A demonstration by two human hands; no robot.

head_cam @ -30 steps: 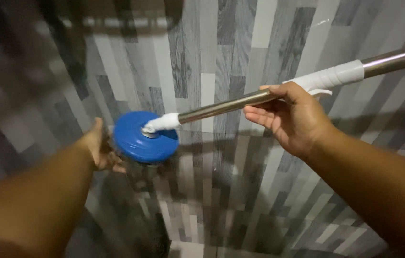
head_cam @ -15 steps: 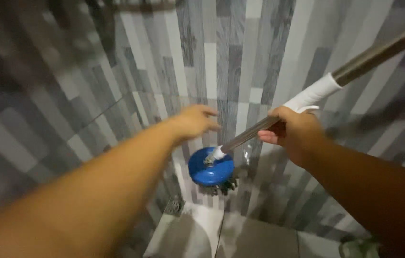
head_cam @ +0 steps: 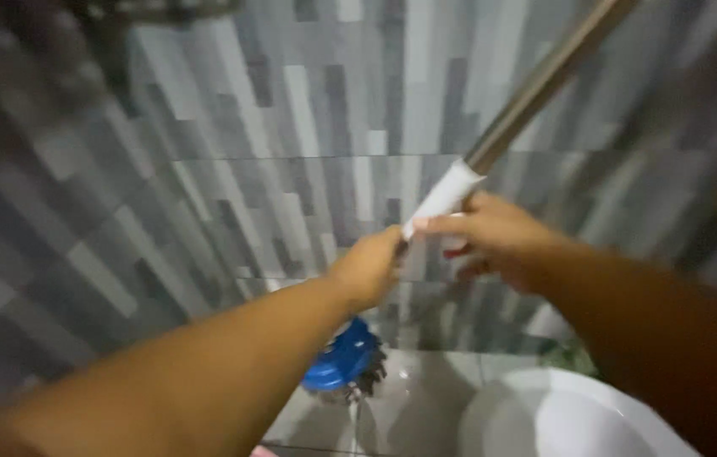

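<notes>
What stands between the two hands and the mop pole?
Nothing visible does. The left hand and the right hand are both already on the mop pole, just below its white sleeve.

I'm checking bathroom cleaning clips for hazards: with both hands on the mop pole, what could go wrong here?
The floor tiles under the blue mop head look glossy, perhaps wet, so slipping is possible. The left hand and right hand grip close together by the white collar, giving little leverage; the long metal pole may swing into the wall tiles.

Both hands [head_cam: 369, 269] [head_cam: 487, 237] clenched, arms outstretched
</notes>
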